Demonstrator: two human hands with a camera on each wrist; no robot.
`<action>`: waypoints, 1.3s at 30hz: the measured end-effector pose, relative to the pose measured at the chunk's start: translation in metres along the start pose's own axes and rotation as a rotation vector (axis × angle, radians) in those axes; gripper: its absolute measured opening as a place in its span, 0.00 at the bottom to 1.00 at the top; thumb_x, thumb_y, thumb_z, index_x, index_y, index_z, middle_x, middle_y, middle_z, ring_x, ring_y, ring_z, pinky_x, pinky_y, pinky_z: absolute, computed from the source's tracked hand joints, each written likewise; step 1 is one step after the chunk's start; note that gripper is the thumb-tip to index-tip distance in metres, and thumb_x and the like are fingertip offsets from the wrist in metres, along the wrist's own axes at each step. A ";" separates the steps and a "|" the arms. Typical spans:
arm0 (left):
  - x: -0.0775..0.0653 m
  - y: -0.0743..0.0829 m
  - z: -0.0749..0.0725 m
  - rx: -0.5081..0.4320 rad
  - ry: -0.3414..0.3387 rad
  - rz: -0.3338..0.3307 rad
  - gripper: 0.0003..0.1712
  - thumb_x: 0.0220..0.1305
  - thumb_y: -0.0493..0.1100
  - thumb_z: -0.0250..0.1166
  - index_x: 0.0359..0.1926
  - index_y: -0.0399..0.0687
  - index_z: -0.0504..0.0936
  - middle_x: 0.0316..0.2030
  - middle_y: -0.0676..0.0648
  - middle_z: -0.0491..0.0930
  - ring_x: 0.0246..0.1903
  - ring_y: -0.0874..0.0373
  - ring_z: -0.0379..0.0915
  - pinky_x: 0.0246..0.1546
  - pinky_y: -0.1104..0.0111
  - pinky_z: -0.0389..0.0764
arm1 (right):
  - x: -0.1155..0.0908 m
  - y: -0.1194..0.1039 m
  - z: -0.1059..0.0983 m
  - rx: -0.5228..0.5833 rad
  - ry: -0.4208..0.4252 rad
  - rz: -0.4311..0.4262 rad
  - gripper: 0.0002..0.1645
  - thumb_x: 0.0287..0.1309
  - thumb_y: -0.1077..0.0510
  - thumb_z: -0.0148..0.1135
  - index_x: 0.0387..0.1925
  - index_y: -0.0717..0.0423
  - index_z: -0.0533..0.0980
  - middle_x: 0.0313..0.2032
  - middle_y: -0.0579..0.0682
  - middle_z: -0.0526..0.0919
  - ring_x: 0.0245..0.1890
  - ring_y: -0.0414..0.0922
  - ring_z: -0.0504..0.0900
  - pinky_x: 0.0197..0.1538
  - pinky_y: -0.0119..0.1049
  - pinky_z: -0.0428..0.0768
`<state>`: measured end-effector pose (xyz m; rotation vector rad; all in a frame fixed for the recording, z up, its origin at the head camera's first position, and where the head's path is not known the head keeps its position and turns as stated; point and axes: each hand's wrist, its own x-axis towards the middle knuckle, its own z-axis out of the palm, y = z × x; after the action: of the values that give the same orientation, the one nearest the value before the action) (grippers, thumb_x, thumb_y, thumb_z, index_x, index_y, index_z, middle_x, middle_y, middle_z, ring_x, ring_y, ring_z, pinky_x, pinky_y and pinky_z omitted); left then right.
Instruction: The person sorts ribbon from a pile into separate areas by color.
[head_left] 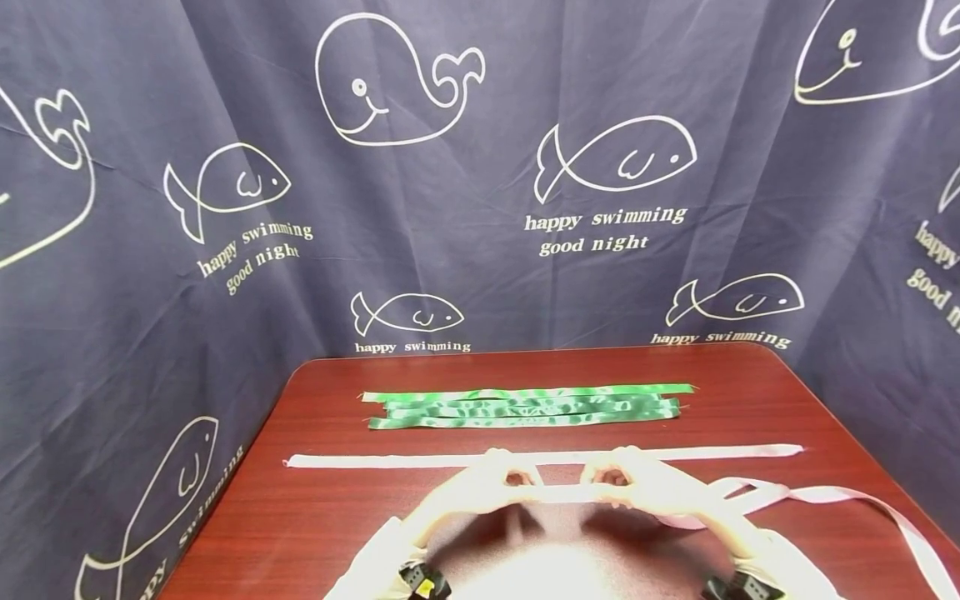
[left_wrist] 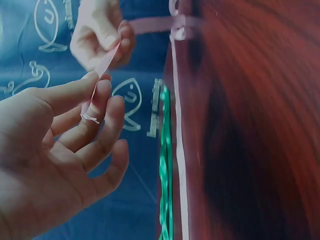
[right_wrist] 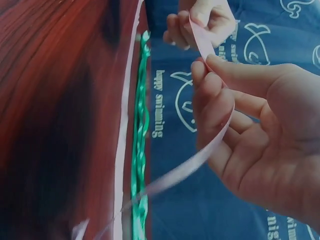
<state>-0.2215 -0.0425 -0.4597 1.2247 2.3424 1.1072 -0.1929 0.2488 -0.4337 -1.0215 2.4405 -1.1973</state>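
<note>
Between both hands a pale pink ribbon (head_left: 567, 494) is stretched above the table. My left hand (head_left: 491, 483) pinches it close to a frayed end, which pokes out past the fingers in the left wrist view. A short span away, my right hand (head_left: 637, 482) pinches the same ribbon between thumb and fingertips. From there the ribbon (right_wrist: 192, 162) runs through the right palm and trails down toward the table. Just beyond the hands, a straight pale pink strip (head_left: 360, 460) lies across the table, partly hidden behind the fingers.
Several green ribbon strips (head_left: 525, 408) lie side by side farther back on the red-brown table (head_left: 322, 500). A loose ribbon length (head_left: 847, 492) curls off past the right edge. Behind the table hangs a dark blue curtain (head_left: 480, 208) with printed whales and fish.
</note>
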 end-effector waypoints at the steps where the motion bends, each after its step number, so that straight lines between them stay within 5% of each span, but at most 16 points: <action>1: -0.002 -0.002 -0.003 0.013 0.000 -0.009 0.09 0.67 0.48 0.58 0.40 0.56 0.84 0.35 0.54 0.85 0.36 0.67 0.74 0.47 0.76 0.69 | -0.001 0.002 0.000 0.009 0.008 0.023 0.03 0.63 0.50 0.60 0.36 0.40 0.79 0.25 0.35 0.80 0.23 0.29 0.73 0.25 0.27 0.74; 5: -0.013 -0.011 -0.014 -0.010 0.005 -0.093 0.10 0.66 0.51 0.60 0.38 0.54 0.85 0.30 0.52 0.84 0.32 0.65 0.76 0.46 0.74 0.70 | -0.007 0.010 -0.006 0.040 0.040 0.044 0.03 0.63 0.52 0.61 0.38 0.44 0.79 0.30 0.44 0.84 0.27 0.32 0.78 0.29 0.29 0.77; 8: -0.026 -0.016 -0.020 -0.031 0.027 -0.219 0.10 0.64 0.55 0.62 0.37 0.59 0.84 0.29 0.53 0.83 0.31 0.64 0.77 0.46 0.71 0.69 | -0.012 0.017 -0.013 0.066 0.050 0.030 0.04 0.62 0.55 0.61 0.39 0.46 0.79 0.32 0.50 0.84 0.31 0.32 0.78 0.31 0.30 0.77; 12: -0.046 -0.022 -0.031 -0.142 0.037 -0.317 0.07 0.64 0.52 0.63 0.39 0.59 0.83 0.31 0.48 0.84 0.28 0.49 0.81 0.47 0.70 0.68 | -0.018 0.029 -0.022 0.094 0.050 0.003 0.04 0.62 0.59 0.60 0.39 0.49 0.78 0.31 0.51 0.83 0.31 0.31 0.77 0.29 0.31 0.77; 16: -0.060 -0.035 -0.041 -0.224 0.044 -0.291 0.07 0.65 0.45 0.62 0.43 0.52 0.82 0.37 0.41 0.84 0.24 0.39 0.81 0.43 0.72 0.72 | -0.023 0.040 -0.028 0.096 0.047 -0.011 0.05 0.62 0.62 0.59 0.40 0.51 0.77 0.29 0.50 0.84 0.30 0.29 0.77 0.30 0.31 0.76; 22: -0.074 -0.052 -0.054 0.031 0.130 -0.266 0.06 0.62 0.45 0.66 0.40 0.53 0.84 0.36 0.52 0.82 0.33 0.68 0.73 0.41 0.73 0.69 | -0.028 0.053 -0.033 0.114 0.029 0.021 0.05 0.61 0.63 0.59 0.39 0.55 0.77 0.28 0.57 0.82 0.28 0.29 0.76 0.28 0.32 0.76; 26: -0.078 -0.064 -0.063 0.047 0.094 -0.195 0.06 0.63 0.45 0.64 0.36 0.48 0.85 0.26 0.46 0.83 0.24 0.61 0.74 0.28 0.76 0.69 | -0.033 0.062 -0.036 0.213 -0.024 0.069 0.06 0.61 0.64 0.58 0.40 0.60 0.76 0.30 0.53 0.82 0.31 0.31 0.76 0.32 0.31 0.79; 30: -0.083 -0.074 -0.071 -0.011 0.067 -0.141 0.06 0.63 0.40 0.64 0.34 0.42 0.85 0.23 0.40 0.83 0.19 0.55 0.76 0.22 0.76 0.73 | -0.036 0.071 -0.039 0.184 -0.031 0.009 0.08 0.59 0.68 0.59 0.41 0.66 0.75 0.31 0.57 0.83 0.33 0.31 0.78 0.36 0.28 0.77; 35: -0.091 -0.078 -0.075 -0.059 0.099 -0.246 0.03 0.60 0.33 0.63 0.32 0.39 0.84 0.22 0.40 0.83 0.17 0.61 0.75 0.22 0.70 0.79 | -0.039 0.079 -0.041 0.122 0.008 -0.013 0.10 0.55 0.71 0.60 0.40 0.71 0.74 0.32 0.63 0.82 0.33 0.33 0.80 0.36 0.27 0.76; 39: -0.094 -0.077 -0.074 -0.033 0.184 -0.372 0.06 0.55 0.29 0.62 0.27 0.39 0.84 0.20 0.45 0.83 0.15 0.64 0.74 0.20 0.70 0.79 | -0.039 0.081 -0.041 0.062 0.067 0.065 0.10 0.52 0.73 0.60 0.38 0.71 0.75 0.32 0.63 0.83 0.31 0.32 0.79 0.33 0.27 0.77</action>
<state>-0.2496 -0.1812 -0.4763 0.6581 2.5348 1.1600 -0.2239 0.3339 -0.4734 -0.8914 2.4505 -1.2966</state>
